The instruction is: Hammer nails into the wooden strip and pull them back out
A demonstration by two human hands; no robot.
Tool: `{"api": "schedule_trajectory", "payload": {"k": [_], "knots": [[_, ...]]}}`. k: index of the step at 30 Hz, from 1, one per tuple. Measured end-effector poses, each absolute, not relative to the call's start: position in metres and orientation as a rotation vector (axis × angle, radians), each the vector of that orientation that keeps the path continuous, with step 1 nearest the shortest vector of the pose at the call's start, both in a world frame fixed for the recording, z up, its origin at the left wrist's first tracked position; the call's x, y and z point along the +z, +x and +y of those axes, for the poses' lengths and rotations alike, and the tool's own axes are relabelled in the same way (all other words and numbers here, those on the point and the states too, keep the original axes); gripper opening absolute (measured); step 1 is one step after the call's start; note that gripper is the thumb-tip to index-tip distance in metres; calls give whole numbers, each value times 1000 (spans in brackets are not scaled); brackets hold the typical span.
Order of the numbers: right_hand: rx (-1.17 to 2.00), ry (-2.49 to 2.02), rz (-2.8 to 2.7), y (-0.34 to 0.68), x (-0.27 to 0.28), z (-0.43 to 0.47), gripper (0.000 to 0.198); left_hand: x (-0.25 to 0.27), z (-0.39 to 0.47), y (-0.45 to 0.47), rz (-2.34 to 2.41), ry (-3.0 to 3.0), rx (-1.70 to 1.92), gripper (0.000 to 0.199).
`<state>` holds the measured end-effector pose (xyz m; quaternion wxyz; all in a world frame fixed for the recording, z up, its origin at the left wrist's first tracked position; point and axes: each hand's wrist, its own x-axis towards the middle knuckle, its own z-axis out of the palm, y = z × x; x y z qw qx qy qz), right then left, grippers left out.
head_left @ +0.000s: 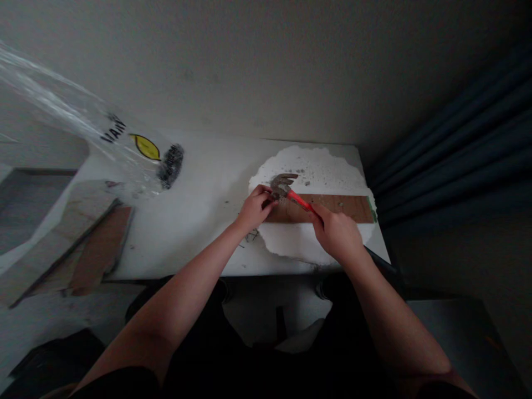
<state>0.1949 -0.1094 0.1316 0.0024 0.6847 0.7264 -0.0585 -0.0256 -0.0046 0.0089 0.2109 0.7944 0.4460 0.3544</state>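
Observation:
My right hand (339, 233) is wrapped round the red handle of a claw hammer (298, 200). Its dark metal head is over the left end of a brown wooden board (328, 208). Beside the hammer head, my left hand (254, 208) has its thumb and fingers drawn together at that end of the board; whatever is between the fingertips is too small and dark to make out. Beneath the board lies a ragged-edged white sheet (291, 244) dotted with grey specks. Several thin nails (250, 236) lie on the table just below my left wrist.
The white table (187, 221) stands against a grey wall. At its left are a clear plastic bag (137, 155) with black lettering and worn brown board pieces (100, 244). A dark curtain (453, 144) hangs at the right. A dark surface (453, 332) is at lower right.

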Motion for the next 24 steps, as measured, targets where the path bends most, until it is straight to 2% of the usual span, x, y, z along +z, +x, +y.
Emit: {"api": "schedule_trajectory", "payload": {"k": [8, 11, 15, 21, 24], "knots": [[-161, 2143, 2291, 195, 128, -110, 48, 17, 7, -47, 1120, 2184, 967, 11], [-151, 2148, 2299, 195, 127, -110, 48, 25, 9, -55, 1218, 2083, 1062, 22], [-171, 2123, 2297, 194, 125, -110, 46, 31, 12, -62, 1417, 2014, 1100, 26], [-205, 2117, 2271, 191, 120, -111, 48, 24, 18, -76, 1645, 2018, 942, 33], [-210, 2121, 2292, 190, 118, -112, 49, 20, 19, -83, 1760, 2040, 699, 32]]}}
